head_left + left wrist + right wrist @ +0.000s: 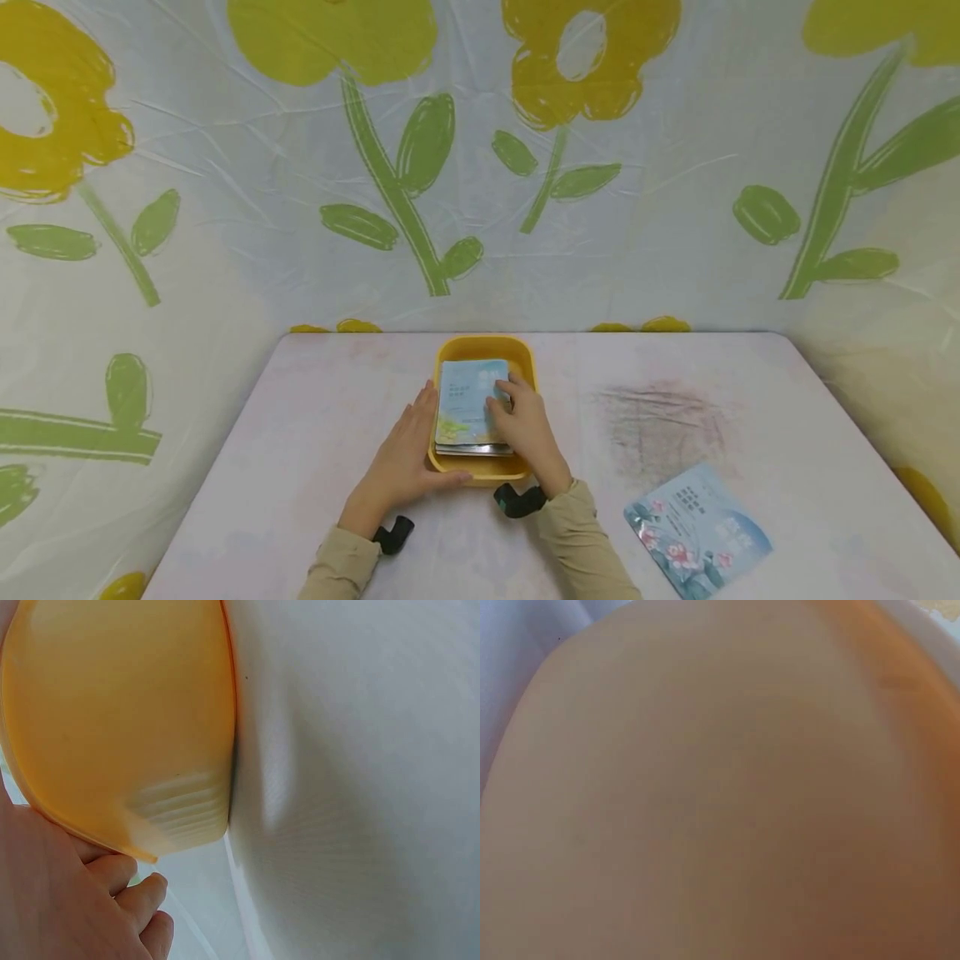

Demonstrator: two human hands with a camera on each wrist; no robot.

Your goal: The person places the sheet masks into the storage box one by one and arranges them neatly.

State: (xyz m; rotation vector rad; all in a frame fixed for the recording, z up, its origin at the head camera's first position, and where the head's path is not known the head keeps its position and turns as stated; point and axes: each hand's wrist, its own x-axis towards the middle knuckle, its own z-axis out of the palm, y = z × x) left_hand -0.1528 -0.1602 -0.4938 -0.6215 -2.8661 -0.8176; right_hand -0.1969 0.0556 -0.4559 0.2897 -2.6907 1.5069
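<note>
A yellow plastic bin (pixel 487 343) stands on the table with a stack of flat sachets inside. The top sachet (pixel 468 408) is light blue with yellow-green print at its lower left. My right hand (pixel 528 425) reaches over the bin's right side, its fingertips touching the top sachet's right part. Along the bin's left side lies my left hand (pixel 401 454), fingers stretched along the rim and thumb across the front corner. In the left wrist view, that hand (pixel 82 900) is against the rim of the bin (pixel 120 712). The right wrist view is filled by a blurred surface close up.
Another light-blue sachet (pixel 693 529), printed with pink flowers, lies flat at the table's front right. Behind it the table (pixel 337 400) carries a dark smudged patch (pixel 663 429). A flower-printed cloth (pixel 637 250) hangs at the back and sides.
</note>
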